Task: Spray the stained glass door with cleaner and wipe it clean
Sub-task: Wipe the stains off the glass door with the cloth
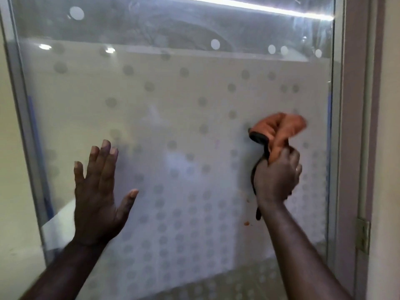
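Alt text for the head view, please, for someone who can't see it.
The right hand grips an orange cloth against a dotted frosted glass door, while the open left hand is raised near the pane. Small orange stains remain below the cloth.

Two bare forearms came up from the bottom edge, and no sleeve showed on either one, nothing worn right down to the wrists. The left hand [98, 191] was bare too, no glove, no watch, no band, short plain nails on the fingers. On the right hand [276, 176] a thin pale ring glinted on one finger, blurred, hard to make out.
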A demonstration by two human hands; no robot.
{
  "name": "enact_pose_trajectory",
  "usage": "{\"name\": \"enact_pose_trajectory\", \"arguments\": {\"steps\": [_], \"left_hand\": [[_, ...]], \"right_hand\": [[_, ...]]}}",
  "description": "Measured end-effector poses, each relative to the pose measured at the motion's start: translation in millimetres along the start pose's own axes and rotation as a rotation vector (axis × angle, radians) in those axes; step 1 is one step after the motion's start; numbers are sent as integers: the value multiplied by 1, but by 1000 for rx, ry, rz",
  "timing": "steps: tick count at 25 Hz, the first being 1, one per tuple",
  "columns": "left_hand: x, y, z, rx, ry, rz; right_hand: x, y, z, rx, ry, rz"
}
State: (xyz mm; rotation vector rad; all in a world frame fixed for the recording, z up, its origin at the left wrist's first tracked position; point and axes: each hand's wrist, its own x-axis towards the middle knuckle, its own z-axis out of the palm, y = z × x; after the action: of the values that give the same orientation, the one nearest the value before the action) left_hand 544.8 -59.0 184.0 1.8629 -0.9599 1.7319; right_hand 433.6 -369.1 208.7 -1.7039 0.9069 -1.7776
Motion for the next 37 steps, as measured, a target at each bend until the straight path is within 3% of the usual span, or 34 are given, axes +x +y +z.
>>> {"name": "enact_pose_trajectory", "arguments": {"steps": [2, 6, 8, 10, 13, 15, 17, 20, 22, 25, 30, 34, 37], "left_hand": [[-1, 3, 2, -5, -3, -9], [0, 9, 8, -12, -12, 6], [0, 12, 12, -16, -10, 15], [1, 15, 14, -24, -15, 14], [1, 15, 13, -20, -21, 23], [-1, 14, 10, -14, -26, 16], [-2, 13, 9, -8, -27, 15], [-2, 13, 9, 20, -26, 35], [-2, 14, 11, 30, -21, 35], [-1, 17, 16, 9, -9, 7], [-4, 20, 21, 35, -4, 49], [-8, 28, 26, 33, 2, 103], [-15, 32, 26, 8, -18, 109]], "right_hand": [[-45, 5, 4, 22, -46, -22], [-117, -42, 14, 17, -134, -697], [-91, -60, 15, -18, -109, -826], [-48, -54, 10, -94, -44, -722], [-1, -13, -1, -53, -17, -287], [-14, 1, -2, 22, -9, -49], [-55, -10, 4, 56, -28, -104], [-110, -51, 16, 48, -85, -579], [-103, -76, 20, 52, -81, -758], [-43, -73, 16, 20, -8, -685], [24, 30, 5, -27, 79, -219], [-22, 89, 7, 60, 78, 8], [-99, 100, 4, 72, -10, -57]]}}
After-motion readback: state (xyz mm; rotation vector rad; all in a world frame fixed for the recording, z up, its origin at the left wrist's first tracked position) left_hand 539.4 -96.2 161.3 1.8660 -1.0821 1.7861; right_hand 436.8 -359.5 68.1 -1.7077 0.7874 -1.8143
